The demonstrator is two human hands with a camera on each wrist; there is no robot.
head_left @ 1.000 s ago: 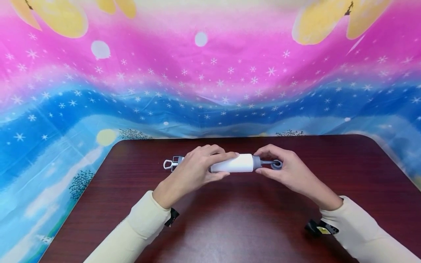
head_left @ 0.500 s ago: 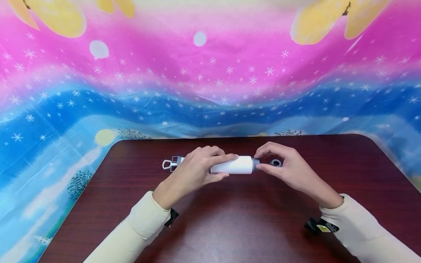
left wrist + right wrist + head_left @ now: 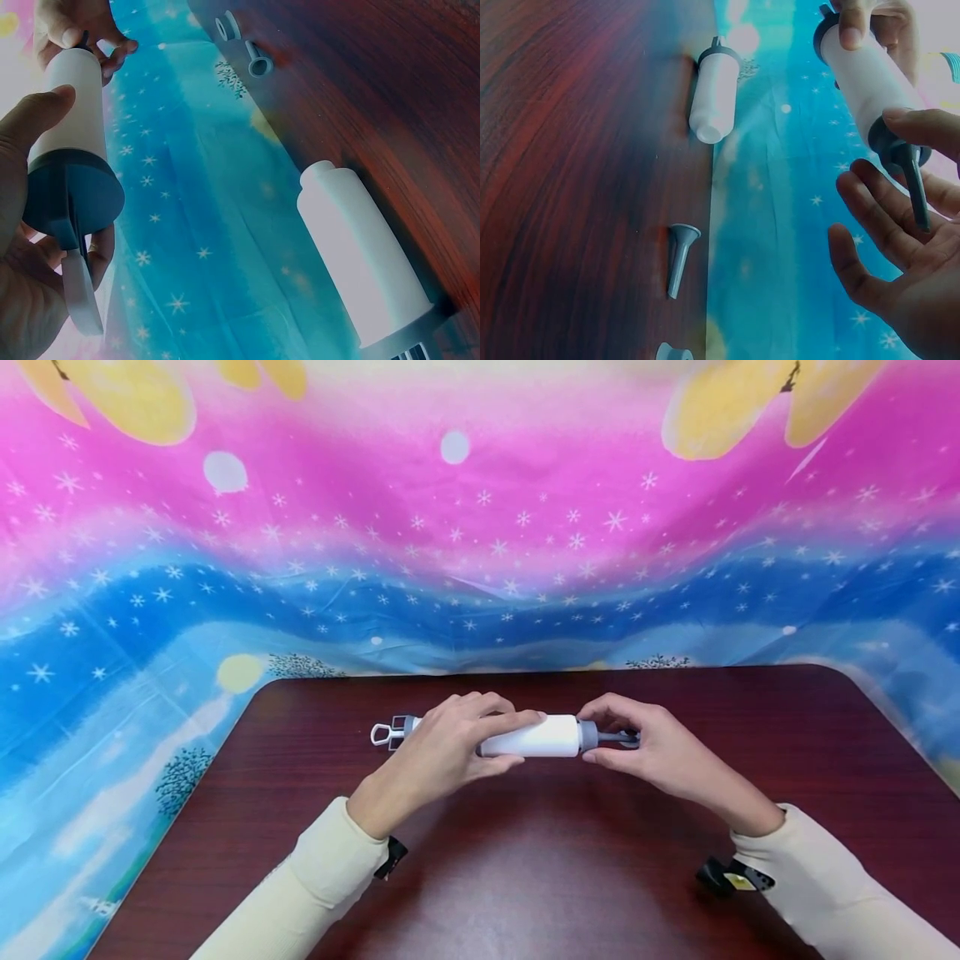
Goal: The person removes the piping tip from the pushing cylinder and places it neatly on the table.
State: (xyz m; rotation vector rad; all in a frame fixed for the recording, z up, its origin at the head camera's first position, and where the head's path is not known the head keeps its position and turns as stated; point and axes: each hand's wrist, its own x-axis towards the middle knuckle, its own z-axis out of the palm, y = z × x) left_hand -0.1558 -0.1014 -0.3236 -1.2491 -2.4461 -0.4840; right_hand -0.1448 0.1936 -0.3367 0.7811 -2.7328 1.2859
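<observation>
My left hand (image 3: 453,735) grips a white tube (image 3: 536,736) lengthwise above the table. In the left wrist view, its left end carries a dark grey round cap (image 3: 79,191) with a hinged white piece below. At the tube's right end sits a grey nozzle cap (image 3: 588,737), its long nozzle (image 3: 913,187) pointing away. My right hand (image 3: 660,747) pinches that cap between thumb and index finger. In the right wrist view, its thumb lies on the cap and its other fingers spread apart. The left palm hides much of the tube in the head view.
On the dark red wooden table (image 3: 525,852) lies a second white tube (image 3: 714,97) with a grey cap, beyond my hands. A loose grey funnel-shaped nozzle (image 3: 680,259) and a small grey ring (image 3: 673,352) lie near it. A patterned cloth (image 3: 375,568) hangs behind the table.
My right hand's fingers moved around the nozzle cap and back, with the hand rising slightly then lowering. The grey ring behind shows less now. My left hand keeps its hold on the tube.
</observation>
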